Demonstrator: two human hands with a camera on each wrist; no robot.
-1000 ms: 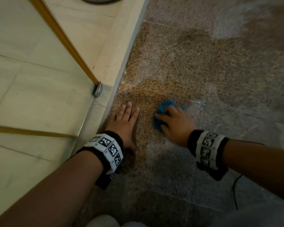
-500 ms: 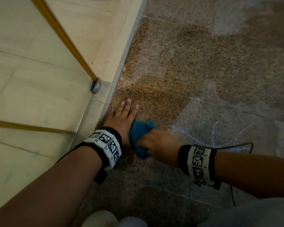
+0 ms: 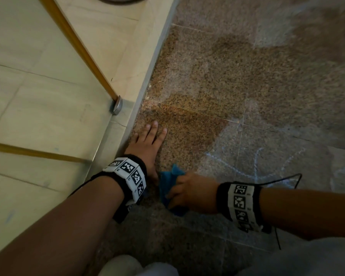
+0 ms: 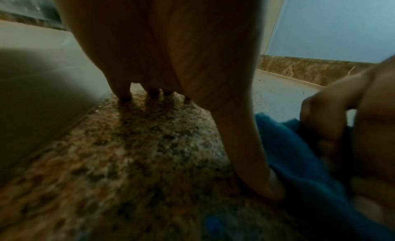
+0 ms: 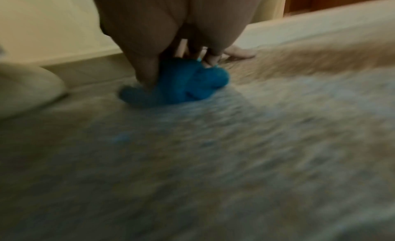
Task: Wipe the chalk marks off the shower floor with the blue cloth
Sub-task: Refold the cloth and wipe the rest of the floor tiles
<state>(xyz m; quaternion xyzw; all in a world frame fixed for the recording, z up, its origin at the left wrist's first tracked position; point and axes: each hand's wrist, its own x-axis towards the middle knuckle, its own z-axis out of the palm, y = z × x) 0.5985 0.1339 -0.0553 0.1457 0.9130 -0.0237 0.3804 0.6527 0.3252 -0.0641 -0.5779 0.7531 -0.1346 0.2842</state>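
Note:
My right hand (image 3: pixel 184 191) grips the bunched blue cloth (image 3: pixel 168 183) and presses it onto the speckled granite shower floor (image 3: pixel 237 80), just beside my left wrist. In the right wrist view the blue cloth (image 5: pixel 183 80) bulges out under the curled fingers (image 5: pixel 210 59). My left hand (image 3: pixel 147 140) lies flat on the floor with straight fingers, close to the raised curb; its thumb (image 4: pixel 252 151) touches the blue cloth (image 4: pixel 299 151). Pale chalk marks (image 3: pixel 257 166) run across the tiles to the right of the hands. A darker, wiped patch (image 3: pixel 183 124) lies ahead of the left hand.
A cream tiled curb (image 3: pixel 147 62) borders the floor on the left, with a wooden door edge (image 3: pixel 76 46) and a metal foot (image 3: pixel 117 106) on it. A thin black cable (image 3: pixel 287 177) loops from my right wristband. My pale-clad knees (image 3: pixel 127 265) sit at the bottom.
My right hand has dragged the cloth toward me and leftward, from ahead of the hands to beside my left wrist, uncovering chalk lines on the right. The left hand has stayed planted.

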